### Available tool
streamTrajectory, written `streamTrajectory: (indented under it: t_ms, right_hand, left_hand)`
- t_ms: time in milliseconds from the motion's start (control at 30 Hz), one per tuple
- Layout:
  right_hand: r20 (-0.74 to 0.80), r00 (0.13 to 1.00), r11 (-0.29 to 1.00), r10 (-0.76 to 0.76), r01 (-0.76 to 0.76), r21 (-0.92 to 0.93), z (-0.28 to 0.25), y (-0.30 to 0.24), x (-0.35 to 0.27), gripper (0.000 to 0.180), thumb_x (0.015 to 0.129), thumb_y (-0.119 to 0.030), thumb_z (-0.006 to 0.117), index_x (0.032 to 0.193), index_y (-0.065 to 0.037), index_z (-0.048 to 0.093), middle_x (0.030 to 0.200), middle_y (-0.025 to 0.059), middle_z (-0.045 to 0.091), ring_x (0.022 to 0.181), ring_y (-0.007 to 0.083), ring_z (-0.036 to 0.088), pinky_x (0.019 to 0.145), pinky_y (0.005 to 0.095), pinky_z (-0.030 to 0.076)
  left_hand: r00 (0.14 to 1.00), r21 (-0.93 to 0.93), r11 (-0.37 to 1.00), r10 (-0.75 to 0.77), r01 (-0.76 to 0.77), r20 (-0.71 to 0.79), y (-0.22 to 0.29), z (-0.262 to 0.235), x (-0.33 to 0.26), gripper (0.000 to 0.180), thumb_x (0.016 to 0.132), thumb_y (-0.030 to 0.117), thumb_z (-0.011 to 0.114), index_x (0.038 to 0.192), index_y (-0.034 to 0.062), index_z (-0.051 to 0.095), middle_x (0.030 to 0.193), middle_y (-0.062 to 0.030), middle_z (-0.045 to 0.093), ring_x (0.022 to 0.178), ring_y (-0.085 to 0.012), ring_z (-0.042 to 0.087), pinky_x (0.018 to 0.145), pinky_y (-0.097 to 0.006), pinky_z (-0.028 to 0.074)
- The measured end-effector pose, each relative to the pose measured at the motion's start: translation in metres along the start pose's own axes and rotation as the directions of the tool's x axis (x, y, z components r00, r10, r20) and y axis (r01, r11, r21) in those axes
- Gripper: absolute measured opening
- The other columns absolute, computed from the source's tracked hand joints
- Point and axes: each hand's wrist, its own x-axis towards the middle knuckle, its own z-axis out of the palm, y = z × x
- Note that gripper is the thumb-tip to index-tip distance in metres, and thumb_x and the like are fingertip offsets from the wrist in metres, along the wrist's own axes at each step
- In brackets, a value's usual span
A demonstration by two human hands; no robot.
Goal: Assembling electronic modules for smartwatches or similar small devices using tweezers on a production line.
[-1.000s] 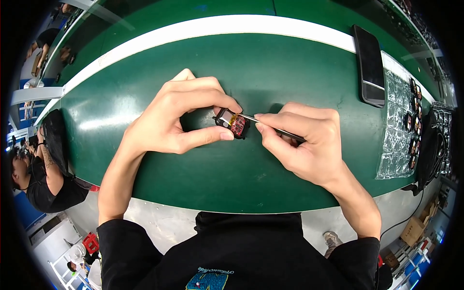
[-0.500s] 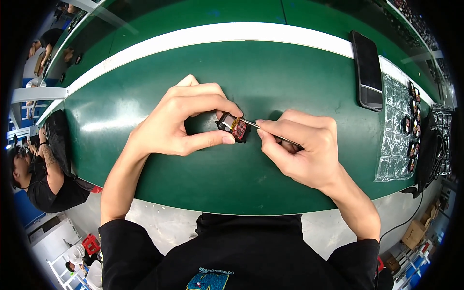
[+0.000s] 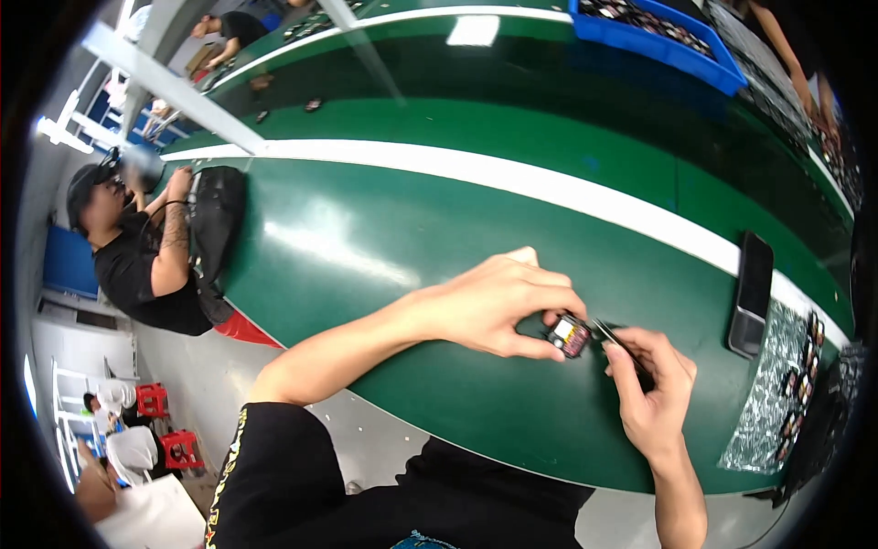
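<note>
My left hand (image 3: 503, 306) holds a small open watch-like electronic device (image 3: 571, 338) between thumb and fingers, just above the green table. It has a black case, with a pale silver block and a reddish circuit part showing inside. My right hand (image 3: 655, 380) grips slim metal tweezers (image 3: 615, 337) like a pen. Their tips lie just right of the device and look apart from it. Part of the tweezers is hidden by my fingers.
A black phone (image 3: 752, 295) lies on the green table (image 3: 366, 238) at right, beside clear plastic packaging (image 3: 770, 393) with several small devices. A black bag (image 3: 218, 220) stands at left near a seated person (image 3: 146, 265). A blue bin (image 3: 658, 41) full of parts sits beyond the white strip (image 3: 476, 166).
My view has swung left and up, showing more of the left side and far table. The tweezer tips have moved off the device to its right; my left hand still holds it.
</note>
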Motion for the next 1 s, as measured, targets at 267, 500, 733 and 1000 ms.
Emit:
streamTrajectory:
  t_ms: [267, 500, 733, 1000]
  right_hand:
    - [0.191, 0.979, 0.967, 0.064, -0.013, -0.255, 0.005, -0.032, 0.003, 0.039, 0.088, -0.005, 0.091, 0.122, 0.003, 0.074, 0.089, 0.0061, 0.07, 0.073, 0.012, 0.063, 0.067, 0.0277, 0.053]
    - [0.194, 0.978, 0.958, -0.072, 0.122, -0.259, 0.01, -0.028, -0.005, 0.042, 0.09, -0.01, 0.094, 0.128, 0.002, 0.078, 0.089, 0.0102, 0.071, 0.072, 0.0177, 0.064, 0.066, 0.0345, 0.057]
    - [0.096, 0.989, 0.967, -0.112, 0.131, -0.217, 0.01, -0.013, -0.008, 0.039, 0.083, -0.008, 0.093, 0.117, 0.003, 0.076, 0.084, 0.0061, 0.07, 0.069, 0.0106, 0.062, 0.063, 0.0278, 0.055]
    - [0.072, 0.989, 0.96, -0.127, 0.141, -0.24, -0.017, -0.009, -0.006, 0.046, 0.087, -0.025, 0.09, 0.126, -0.004, 0.074, 0.1, 0.0092, 0.077, 0.077, 0.0228, 0.075, 0.07, 0.0356, 0.062]
  left_hand:
    - [0.998, -0.118, 0.992, 0.048, -0.052, -0.038, 0.0, 0.002, -0.008, 0.059, 0.079, 0.034, 0.092, 0.129, 0.0107, 0.069, 0.096, 0.0044, 0.071, 0.09, -0.0206, 0.068, 0.089, -0.039, 0.038]
    - [0.998, -0.199, 0.98, -0.002, -0.01, -0.062, -0.001, 0.017, -0.012, 0.064, 0.075, 0.033, 0.097, 0.127, 0.0101, 0.069, 0.092, 0.009, 0.079, 0.088, -0.0168, 0.069, 0.096, -0.039, 0.037]
    - [0.992, -0.146, 0.981, 0.125, -0.126, -0.016, 0.006, 0.015, 0.009, 0.064, 0.08, 0.039, 0.096, 0.131, 0.0119, 0.067, 0.099, 0.0041, 0.075, 0.091, -0.0217, 0.068, 0.096, -0.039, 0.039]
    - [0.99, 0.014, 0.99, -0.137, 0.137, -0.012, 0.013, -0.007, -0.002, 0.058, 0.072, 0.031, 0.102, 0.124, 0.0173, 0.08, 0.089, 0.0071, 0.074, 0.066, -0.0119, 0.053, 0.082, -0.031, 0.042]
